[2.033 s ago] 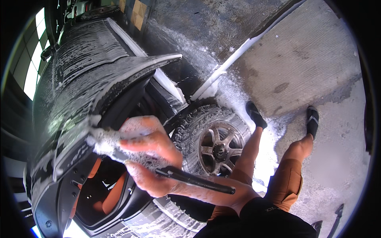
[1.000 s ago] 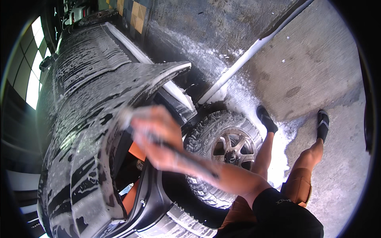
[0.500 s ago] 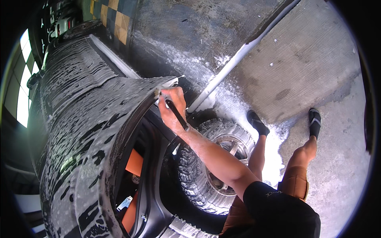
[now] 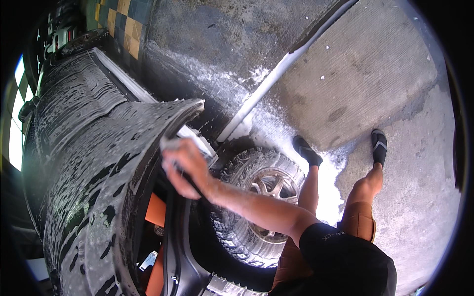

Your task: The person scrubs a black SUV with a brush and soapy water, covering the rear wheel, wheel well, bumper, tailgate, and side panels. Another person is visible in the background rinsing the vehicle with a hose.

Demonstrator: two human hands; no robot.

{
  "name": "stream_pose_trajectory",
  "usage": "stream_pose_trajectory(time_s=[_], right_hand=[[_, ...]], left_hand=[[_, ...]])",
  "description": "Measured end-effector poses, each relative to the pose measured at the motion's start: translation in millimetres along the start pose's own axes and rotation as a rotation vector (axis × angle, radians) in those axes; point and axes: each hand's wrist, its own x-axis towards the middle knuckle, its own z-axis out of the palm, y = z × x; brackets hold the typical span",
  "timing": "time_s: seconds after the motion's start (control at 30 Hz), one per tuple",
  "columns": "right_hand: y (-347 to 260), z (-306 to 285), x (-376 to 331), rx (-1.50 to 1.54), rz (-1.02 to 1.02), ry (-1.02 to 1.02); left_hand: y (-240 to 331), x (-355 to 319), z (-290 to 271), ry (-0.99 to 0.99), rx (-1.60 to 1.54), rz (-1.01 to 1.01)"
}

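My right hand (image 4: 190, 165) is closed, its arm stretched across to the edge of a dark vehicle body (image 4: 81, 172) streaked with white foam. In it is a brush, whose black handle (image 4: 193, 186) runs back toward the wrist. Motion blurs the fingers, and the bristles cannot be made out now. The hand is by the curved black rim of the bodywork, above an opening with an orange surface (image 4: 156, 211) inside. Below the forearm stands a wheel with a chunky tyre (image 4: 236, 239) and a metal spoked rim (image 4: 276, 185). My left hand is out of view.
A white, foam-covered pipe or raised strip (image 4: 252, 101) crosses the concrete floor (image 4: 340, 93). Foam (image 4: 328, 192) lies around my feet, which wear dark socks and open footwear. Checkered tiles (image 4: 123, 22) and another vehicle (image 4: 61, 39) are at the far left.
My right hand has moved left and down along the bodywork rim with the brush, away from the pointed corner. The whole view has shifted slightly, with the scene sliding left.
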Motion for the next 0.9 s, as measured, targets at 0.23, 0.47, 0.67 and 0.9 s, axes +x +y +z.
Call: stream_pose_trajectory(time_s=[0.23,0.47,0.67,0.9], right_hand=[[93.4,-35.8,23.4,-0.322,0.082,0.299],[14.8,-16.6,6.9,0.403,0.57,-0.038],[24.5,-11.8,3.7,0.236,0.347,0.012],[108.6,-46.4,34.1,-0.439,0.152,0.357]], left_hand=[[5.2,-4.5,15.9,0.043,-0.023,-0.022],[0.4,-0.6,5.4,0.045,0.01,-0.024],[3.1,-1.7,7.2,0.062,0.03,-0.024],[-5.5,7.6,14.8,0.071,0.006,-0.033]])
